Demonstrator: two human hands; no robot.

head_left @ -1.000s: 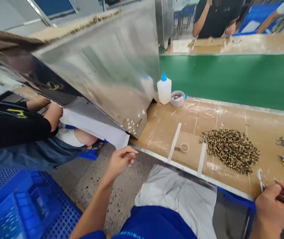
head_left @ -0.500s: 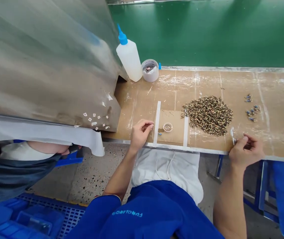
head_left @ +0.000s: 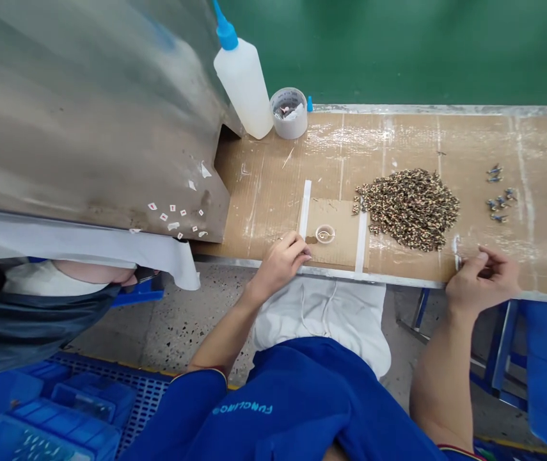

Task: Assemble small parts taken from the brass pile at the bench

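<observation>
My left hand (head_left: 283, 261) is at the table's front edge by the left white tape strip (head_left: 305, 208). Its thumb and fingers are pinched together; whatever is between them is hidden. Just right of the fingertips, a small clear round cup (head_left: 325, 234) with a pale curved strip in it sits on a cardboard pad (head_left: 338, 214). My right hand (head_left: 483, 282) rests at the front edge farther right, fingers curled to the thumb; I cannot make out anything in them. Close to that thumb lies a thin white piece (head_left: 456, 244). Between the hands is a heap of small brass-and-dark parts (head_left: 412, 208).
A white bottle with a blue nozzle (head_left: 244, 86) and a tape roll holding scraps (head_left: 289, 114) stand at the back left. Several small blue-tipped parts (head_left: 499, 203) lie to the right. A metal housing (head_left: 110, 115) borders the left side. Behind runs a green surface (head_left: 398, 51).
My left hand has moved right and toward the front edge, its fingertips now covering the spot where a small blue piece lay. My right hand stays by the white piece. The view has shifted slightly.
</observation>
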